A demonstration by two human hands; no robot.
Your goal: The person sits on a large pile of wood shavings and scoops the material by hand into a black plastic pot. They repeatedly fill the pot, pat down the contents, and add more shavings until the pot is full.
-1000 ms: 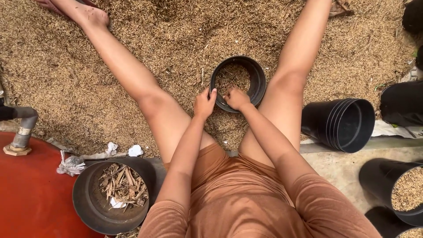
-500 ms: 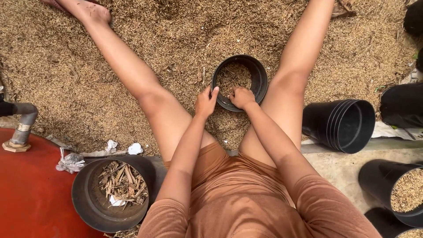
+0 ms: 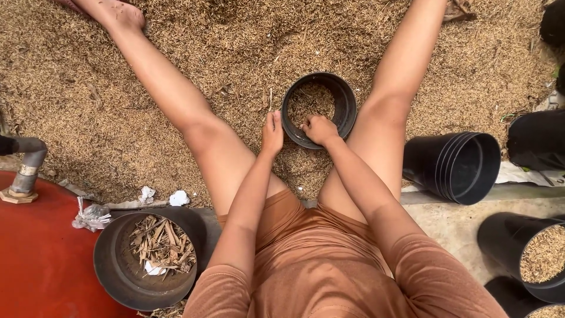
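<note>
Left hand point(image 3: 272, 132) shifted to flat beside round black plastic pot point(image 3: 344, 103) | right hand point(image 3: 319, 129) curled, gripping near rim | pot part-filled, tilted on loose brown husk point(image 3: 106, 100) | hands apart

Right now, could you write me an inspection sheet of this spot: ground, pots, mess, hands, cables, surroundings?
Surface: loose rice husks spread over the ground.
Job's things: black pot tilted between the legs, partly filled with husks.
Clutter: grey pot of wood chips; crumpled paper scraps.
Hands: left hand beside the pot's rim; right hand on the near rim.
Cables: nothing seen.
Surroundings: stack of empty black pots lying on its side; filled pot; red surface with pipe.
</note>
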